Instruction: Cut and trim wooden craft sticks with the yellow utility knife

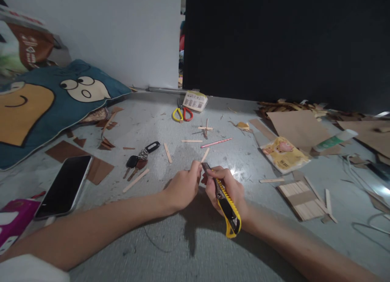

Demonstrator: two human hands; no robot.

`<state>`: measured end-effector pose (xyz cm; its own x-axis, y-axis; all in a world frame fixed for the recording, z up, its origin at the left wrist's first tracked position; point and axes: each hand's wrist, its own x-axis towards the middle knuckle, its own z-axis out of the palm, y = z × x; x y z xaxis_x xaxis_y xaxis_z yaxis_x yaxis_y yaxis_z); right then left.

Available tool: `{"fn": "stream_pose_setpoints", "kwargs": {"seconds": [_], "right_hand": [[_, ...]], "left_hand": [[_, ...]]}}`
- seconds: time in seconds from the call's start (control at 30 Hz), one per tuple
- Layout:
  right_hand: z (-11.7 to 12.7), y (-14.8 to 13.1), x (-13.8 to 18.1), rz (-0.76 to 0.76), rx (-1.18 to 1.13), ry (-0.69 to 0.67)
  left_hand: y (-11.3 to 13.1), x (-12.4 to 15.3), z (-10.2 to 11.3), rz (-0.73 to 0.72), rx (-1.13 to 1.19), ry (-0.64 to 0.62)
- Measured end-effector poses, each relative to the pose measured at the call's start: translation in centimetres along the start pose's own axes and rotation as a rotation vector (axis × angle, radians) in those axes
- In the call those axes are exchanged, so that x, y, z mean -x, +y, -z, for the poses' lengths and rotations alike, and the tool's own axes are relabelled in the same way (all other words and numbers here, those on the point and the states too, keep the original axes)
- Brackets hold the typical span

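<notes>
In the middle of the grey table, my left hand pinches a wooden craft stick whose far end sticks out past the fingers. Wrapped round a yellow and black utility knife, my right hand holds the blade end close against the stick and the left fingertips. The near end of the stick is hidden by the hands. Just beyond lie a pink striped pencil, a loose craft stick and a small assembly of crossed sticks. Another stick lies left of them.
Scissors and a white packet lie at the back. Keys, a phone and a blue cushion are on the left. On the right are a bundle of sticks, a yellow packet, a glue stick and cardboard.
</notes>
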<state>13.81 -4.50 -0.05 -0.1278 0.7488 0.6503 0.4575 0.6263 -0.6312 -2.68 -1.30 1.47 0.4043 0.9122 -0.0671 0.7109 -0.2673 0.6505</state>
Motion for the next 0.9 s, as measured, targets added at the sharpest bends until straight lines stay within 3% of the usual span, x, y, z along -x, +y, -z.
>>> {"fn": "stream_pose_setpoints", "kwargs": {"seconds": [0.27, 0.5, 0.9], "right_hand": [[0.24, 0.01, -0.43, -0.054, -0.057, -0.016], [-0.43, 0.62, -0.06, -0.165, -0.185, 0.048], [0.08, 0.48, 0.23, -0.021, 0.017, 0.015]], "left_hand": [[-0.18, -0.09, -0.10, -0.023, -0.006, 0.026], [-0.28, -0.24, -0.28, -0.077, 0.185, 0.083], [-0.12, -0.03, -0.10, -0.069, 0.236, 0.054]]}}
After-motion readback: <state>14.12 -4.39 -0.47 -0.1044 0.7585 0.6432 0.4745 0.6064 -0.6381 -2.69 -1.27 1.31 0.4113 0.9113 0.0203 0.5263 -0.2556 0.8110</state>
